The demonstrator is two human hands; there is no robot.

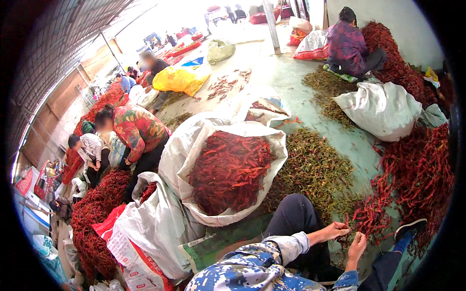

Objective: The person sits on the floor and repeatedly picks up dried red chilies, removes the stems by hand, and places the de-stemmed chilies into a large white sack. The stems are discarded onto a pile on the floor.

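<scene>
Low at the right, my left hand (pixel 335 230) has its fingers pinched together beside a loose bunch of dried red chili peppers (pixel 371 214). Just below and right of it is my right hand (pixel 357 247), fingers also bent together, a small gap from the left. Whatever lies between the fingertips is too small to tell. A large heap of red chilies (pixel 426 174) spreads beyond my shoe. In front of my knee lies a pile of greenish-brown stems (pixel 313 167). An open white woven sack (pixel 233 218) full of red chilies stands to the left of the stems.
More white sacks (pixel 153 222) crowd the left, near a long chili heap (pixel 96 218). A person in a floral jacket (pixel 140 127) bends there beside a seated person in stripes (pixel 91 147). Another person (pixel 347 43) sits at the upper right, behind a full white sack (pixel 382 109). A metal post (pixel 271 27) stands farther back.
</scene>
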